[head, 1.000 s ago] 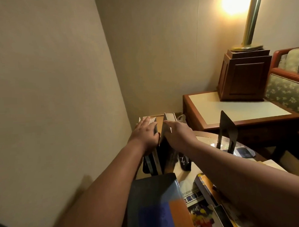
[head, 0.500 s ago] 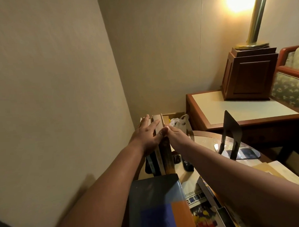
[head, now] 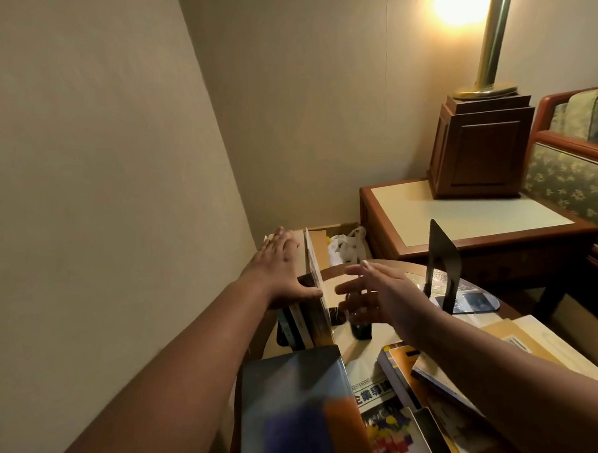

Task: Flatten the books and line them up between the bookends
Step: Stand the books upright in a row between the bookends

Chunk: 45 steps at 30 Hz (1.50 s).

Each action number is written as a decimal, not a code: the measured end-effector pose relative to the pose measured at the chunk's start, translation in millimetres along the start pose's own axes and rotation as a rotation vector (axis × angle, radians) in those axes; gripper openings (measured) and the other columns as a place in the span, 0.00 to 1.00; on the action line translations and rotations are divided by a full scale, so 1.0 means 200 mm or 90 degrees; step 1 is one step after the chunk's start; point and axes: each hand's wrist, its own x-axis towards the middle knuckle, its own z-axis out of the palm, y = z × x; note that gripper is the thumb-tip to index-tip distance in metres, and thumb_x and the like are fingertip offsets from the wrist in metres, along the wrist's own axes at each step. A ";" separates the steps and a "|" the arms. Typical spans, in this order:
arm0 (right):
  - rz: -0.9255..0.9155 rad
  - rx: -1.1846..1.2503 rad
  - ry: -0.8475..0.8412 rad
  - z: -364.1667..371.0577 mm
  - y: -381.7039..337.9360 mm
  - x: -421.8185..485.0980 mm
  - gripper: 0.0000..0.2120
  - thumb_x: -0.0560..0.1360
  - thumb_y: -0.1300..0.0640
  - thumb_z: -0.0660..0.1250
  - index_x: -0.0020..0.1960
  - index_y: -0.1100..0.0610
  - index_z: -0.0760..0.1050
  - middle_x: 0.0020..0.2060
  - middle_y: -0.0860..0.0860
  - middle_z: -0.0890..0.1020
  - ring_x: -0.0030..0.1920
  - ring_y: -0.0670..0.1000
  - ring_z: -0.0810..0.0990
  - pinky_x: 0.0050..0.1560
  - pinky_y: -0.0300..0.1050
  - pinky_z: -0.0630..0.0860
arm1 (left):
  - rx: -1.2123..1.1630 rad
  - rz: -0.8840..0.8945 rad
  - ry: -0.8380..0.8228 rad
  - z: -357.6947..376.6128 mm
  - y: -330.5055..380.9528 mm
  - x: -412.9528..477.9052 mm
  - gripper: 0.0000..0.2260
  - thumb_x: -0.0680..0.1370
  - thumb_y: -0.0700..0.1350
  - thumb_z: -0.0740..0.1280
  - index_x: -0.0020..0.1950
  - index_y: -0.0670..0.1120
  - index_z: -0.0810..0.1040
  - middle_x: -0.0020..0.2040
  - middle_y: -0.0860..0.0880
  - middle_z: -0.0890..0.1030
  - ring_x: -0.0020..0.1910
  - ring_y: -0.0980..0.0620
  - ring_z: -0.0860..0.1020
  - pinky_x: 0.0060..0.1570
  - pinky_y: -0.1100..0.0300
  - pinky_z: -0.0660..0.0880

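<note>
A few books [head: 314, 294] stand upright in a row at the table's left edge, close to the wall. My left hand [head: 282, 268] lies flat on their tops, fingers straight, with the thumb pressed against the outermost book's side. My right hand [head: 372, 288] hovers just right of the row with its fingers spread, holding nothing. A black bookend [head: 441, 264] stands upright further right on the round table [head: 409, 266]. Part of another black bookend base [head: 360, 328] shows under my right hand. Loose books [head: 417, 375] lie flat at the near right, and a dark blue and orange book [head: 295, 408] lies closest to me.
The wall runs close along the left of the row. Behind the table are a cardboard box with a white plastic bag [head: 346, 244], a wooden side table [head: 461, 219] with a lamp base [head: 482, 143], and a patterned armchair [head: 569, 180].
My right hand has let go of the outermost book and drawn away to the right, opening. My left hand has shifted from gripping the book tops to lying flat on them.
</note>
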 end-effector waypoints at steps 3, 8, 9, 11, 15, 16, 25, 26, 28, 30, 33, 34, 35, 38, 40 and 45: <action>-0.069 -0.085 0.091 -0.17 0.03 -0.16 0.13 0.84 0.53 0.56 0.58 0.59 0.77 0.45 0.58 0.85 0.46 0.59 0.85 0.45 0.53 0.82 | -0.054 0.008 0.003 -0.01 0.04 0.02 0.52 0.64 0.67 0.73 0.78 0.52 0.48 0.79 0.50 0.50 0.77 0.44 0.54 0.74 0.47 0.57; -0.050 -0.468 0.106 -0.44 0.19 -0.31 0.05 0.80 0.57 0.64 0.52 0.48 0.76 0.47 0.47 0.82 0.51 0.49 0.82 0.48 0.45 0.81 | 0.042 0.014 0.008 0.03 0.10 0.04 0.49 0.66 0.68 0.69 0.78 0.60 0.45 0.80 0.47 0.48 0.77 0.41 0.52 0.74 0.45 0.55; -0.023 -0.546 0.067 -0.46 0.22 -0.33 0.06 0.79 0.54 0.66 0.54 0.45 0.75 0.52 0.43 0.79 0.54 0.47 0.80 0.49 0.41 0.80 | 0.044 0.012 0.009 0.02 0.11 0.04 0.48 0.67 0.68 0.69 0.79 0.59 0.46 0.80 0.46 0.48 0.77 0.41 0.52 0.74 0.45 0.55; 0.041 -0.683 -0.026 -0.47 0.25 -0.37 0.18 0.75 0.41 0.67 0.64 0.40 0.70 0.62 0.38 0.70 0.63 0.43 0.71 0.58 0.40 0.76 | 0.040 0.009 0.009 0.02 0.12 0.05 0.48 0.67 0.67 0.70 0.79 0.57 0.48 0.80 0.46 0.48 0.78 0.43 0.50 0.75 0.46 0.52; 0.084 -0.875 -0.117 -0.46 0.32 -0.41 0.44 0.64 0.23 0.61 0.76 0.33 0.53 0.77 0.43 0.52 0.76 0.52 0.53 0.74 0.53 0.60 | 0.025 0.005 0.033 0.03 0.14 0.06 0.47 0.66 0.68 0.70 0.79 0.55 0.52 0.80 0.45 0.49 0.79 0.46 0.47 0.75 0.48 0.51; 0.070 -0.893 -0.116 -0.45 0.35 -0.42 0.46 0.62 0.21 0.56 0.76 0.32 0.50 0.78 0.44 0.49 0.77 0.54 0.50 0.75 0.54 0.56 | 0.020 0.003 0.045 0.02 0.15 0.05 0.47 0.66 0.69 0.70 0.78 0.54 0.54 0.80 0.45 0.50 0.79 0.46 0.47 0.74 0.47 0.52; 0.005 -0.962 -0.051 -0.45 0.49 -0.45 0.33 0.75 0.29 0.56 0.76 0.30 0.47 0.80 0.50 0.47 0.79 0.57 0.45 0.76 0.63 0.49 | -0.009 -0.059 0.081 0.00 0.18 0.00 0.42 0.64 0.71 0.70 0.74 0.59 0.61 0.78 0.47 0.58 0.76 0.44 0.58 0.68 0.43 0.66; 0.000 -0.962 -0.050 -0.45 0.49 -0.45 0.33 0.75 0.29 0.57 0.76 0.31 0.48 0.80 0.51 0.47 0.79 0.57 0.45 0.76 0.63 0.49 | -0.006 -0.060 0.082 0.00 0.19 0.00 0.42 0.64 0.71 0.70 0.73 0.59 0.62 0.78 0.47 0.58 0.76 0.44 0.59 0.67 0.43 0.66; 0.000 -0.953 -0.047 -0.44 0.48 -0.45 0.34 0.74 0.30 0.58 0.76 0.32 0.49 0.80 0.51 0.48 0.79 0.58 0.46 0.76 0.63 0.48 | -0.004 -0.063 0.076 0.00 0.19 0.00 0.43 0.64 0.71 0.70 0.74 0.59 0.61 0.79 0.47 0.57 0.77 0.44 0.58 0.68 0.43 0.65; -0.001 -0.947 -0.054 -0.43 0.46 -0.44 0.35 0.74 0.30 0.61 0.76 0.33 0.51 0.80 0.51 0.50 0.78 0.58 0.48 0.75 0.62 0.51 | 0.004 -0.062 0.050 0.00 0.18 0.00 0.48 0.62 0.73 0.69 0.77 0.59 0.57 0.80 0.47 0.54 0.78 0.44 0.54 0.70 0.42 0.62; -0.009 -0.939 -0.087 -0.43 0.39 -0.40 0.35 0.72 0.34 0.68 0.74 0.36 0.58 0.77 0.51 0.56 0.76 0.58 0.55 0.73 0.58 0.63 | 0.044 -0.027 -0.027 0.00 0.16 0.02 0.57 0.59 0.75 0.69 0.79 0.57 0.46 0.80 0.46 0.46 0.79 0.44 0.45 0.74 0.43 0.52; -0.011 -0.930 -0.103 -0.42 0.36 -0.39 0.34 0.71 0.36 0.70 0.73 0.37 0.60 0.75 0.51 0.58 0.74 0.57 0.58 0.71 0.55 0.67 | 0.055 -0.021 -0.047 0.00 0.15 0.01 0.59 0.59 0.75 0.69 0.79 0.56 0.42 0.80 0.46 0.44 0.79 0.44 0.43 0.74 0.44 0.49; -0.019 -0.919 -0.114 -0.42 0.34 -0.38 0.34 0.70 0.38 0.72 0.71 0.39 0.61 0.73 0.51 0.60 0.72 0.56 0.62 0.68 0.52 0.70 | 0.062 -0.019 -0.057 0.00 0.13 0.01 0.60 0.59 0.74 0.70 0.79 0.55 0.40 0.80 0.46 0.42 0.78 0.44 0.41 0.74 0.45 0.47; -0.053 -0.902 -0.121 -0.41 0.26 -0.36 0.29 0.73 0.52 0.73 0.69 0.45 0.63 0.69 0.50 0.68 0.63 0.49 0.75 0.56 0.39 0.78 | 0.085 -0.018 -0.051 0.00 0.08 0.00 0.60 0.62 0.68 0.74 0.79 0.54 0.38 0.80 0.45 0.40 0.78 0.45 0.39 0.75 0.48 0.44; -0.069 -0.900 -0.100 -0.41 0.21 -0.36 0.24 0.76 0.57 0.70 0.68 0.49 0.64 0.64 0.50 0.75 0.57 0.49 0.80 0.50 0.38 0.80 | 0.090 -0.019 -0.037 0.01 0.07 0.00 0.58 0.63 0.66 0.75 0.79 0.54 0.39 0.80 0.46 0.41 0.78 0.45 0.40 0.74 0.49 0.44; -0.109 -0.889 -0.032 -0.45 0.08 -0.36 0.19 0.81 0.57 0.63 0.68 0.50 0.61 0.52 0.50 0.80 0.46 0.46 0.81 0.45 0.38 0.81 | 0.073 -0.015 -0.017 0.02 0.08 0.02 0.55 0.63 0.63 0.77 0.79 0.55 0.44 0.80 0.47 0.44 0.78 0.45 0.42 0.75 0.48 0.47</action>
